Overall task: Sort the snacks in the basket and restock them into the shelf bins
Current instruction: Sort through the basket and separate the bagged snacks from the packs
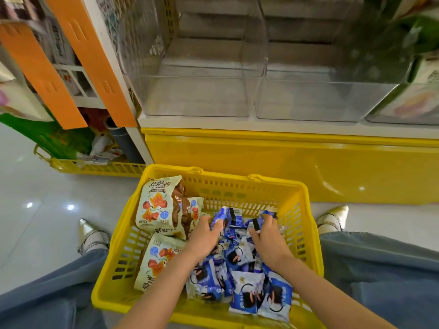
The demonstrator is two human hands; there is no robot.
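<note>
Pale glossy floor [35, 186] before a yellow shelf base [261, 162] carrying two clear bins [197, 91]. A third bin [403, 115] is cut off at the right edge, and the goods [422, 32] above it are blurred. A yellow basket [237, 181] stands on the floor between the person's legs [47, 293], with cream snack bags [156, 203] at its left and blue packets [249, 288] at its right. Left hand [204, 233] and right hand [268, 241], fingers curled, each grip one of the blue packets at the pile's far end; fingertips partly hidden.
</note>
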